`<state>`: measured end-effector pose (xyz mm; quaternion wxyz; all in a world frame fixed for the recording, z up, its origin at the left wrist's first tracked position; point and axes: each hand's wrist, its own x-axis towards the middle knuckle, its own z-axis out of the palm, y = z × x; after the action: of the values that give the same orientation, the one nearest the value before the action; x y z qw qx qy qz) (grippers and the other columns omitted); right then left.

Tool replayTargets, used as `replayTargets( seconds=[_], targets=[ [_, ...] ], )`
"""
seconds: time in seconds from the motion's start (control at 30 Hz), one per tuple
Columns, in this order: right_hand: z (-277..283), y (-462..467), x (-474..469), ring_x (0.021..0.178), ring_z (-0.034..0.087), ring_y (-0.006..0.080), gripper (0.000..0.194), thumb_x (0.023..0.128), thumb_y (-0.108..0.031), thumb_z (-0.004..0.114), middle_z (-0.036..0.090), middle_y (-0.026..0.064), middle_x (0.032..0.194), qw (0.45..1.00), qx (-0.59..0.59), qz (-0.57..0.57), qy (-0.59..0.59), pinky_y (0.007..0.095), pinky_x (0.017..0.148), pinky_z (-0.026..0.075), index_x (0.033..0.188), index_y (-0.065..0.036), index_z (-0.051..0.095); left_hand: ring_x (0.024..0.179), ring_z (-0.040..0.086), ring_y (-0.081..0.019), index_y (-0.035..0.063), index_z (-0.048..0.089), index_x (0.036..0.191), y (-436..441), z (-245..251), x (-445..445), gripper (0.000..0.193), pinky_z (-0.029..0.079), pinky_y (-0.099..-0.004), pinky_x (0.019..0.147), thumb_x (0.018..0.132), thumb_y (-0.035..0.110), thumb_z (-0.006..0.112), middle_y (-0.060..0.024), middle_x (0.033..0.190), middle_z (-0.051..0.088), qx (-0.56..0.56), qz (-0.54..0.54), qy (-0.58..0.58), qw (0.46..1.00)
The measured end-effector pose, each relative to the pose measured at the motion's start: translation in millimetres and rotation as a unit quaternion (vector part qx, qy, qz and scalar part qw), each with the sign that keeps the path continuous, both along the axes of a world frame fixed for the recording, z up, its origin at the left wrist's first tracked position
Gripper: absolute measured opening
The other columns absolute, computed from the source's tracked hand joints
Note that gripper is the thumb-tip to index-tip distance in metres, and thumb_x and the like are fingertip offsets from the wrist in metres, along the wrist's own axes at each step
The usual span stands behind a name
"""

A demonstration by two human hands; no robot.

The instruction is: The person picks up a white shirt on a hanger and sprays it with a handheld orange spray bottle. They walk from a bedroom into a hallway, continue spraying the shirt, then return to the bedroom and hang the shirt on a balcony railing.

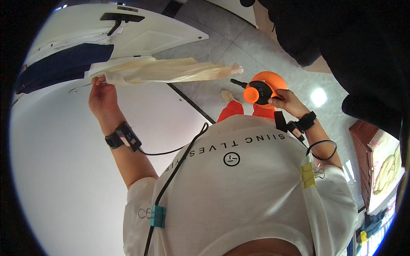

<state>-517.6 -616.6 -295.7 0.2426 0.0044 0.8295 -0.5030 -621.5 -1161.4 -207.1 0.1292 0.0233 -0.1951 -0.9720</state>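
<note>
My left hand [102,94] pinches a clothes hanger [78,88] at the upper end of a cream garment [160,71]. The garment hangs away from my hand towards the floor, its far end bunched. My right hand [290,101] grips the black handle of an orange pump sprayer [270,80] with a round orange knob on top. Its black nozzle [238,83] points left, close to the lower end of the garment but apart from it. Whether the trigger is pressed cannot be told.
At upper left, dark navy clothing [67,65] and white clothing [77,40] hang by a white door [160,35] with a black handle [121,17]. A white wall [73,153] runs along my left. Large dark fabric [352,38] looms right, above a wooden bed frame [363,153].
</note>
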Motion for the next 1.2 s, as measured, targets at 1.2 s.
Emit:
replayTargets(
  seconds=[1.2],
  targets=[
    [-297,190,-8,0.065,0.051,0.0114,0.025,0.071,-0.03,0.077,0.058,-0.0023,0.07,0.945,0.037,-0.319,-0.068,0.0294,0.061,0.039,0.081,-0.009,0.067,0.064,0.05,-0.0089,0.0063,0.06,0.098,15,-129,26,0.01,0.042,-0.0245,0.059,0.095,0.015,0.056,0.002,0.071,0.053,-0.315,-0.071,-0.188,0.927]
  ],
)
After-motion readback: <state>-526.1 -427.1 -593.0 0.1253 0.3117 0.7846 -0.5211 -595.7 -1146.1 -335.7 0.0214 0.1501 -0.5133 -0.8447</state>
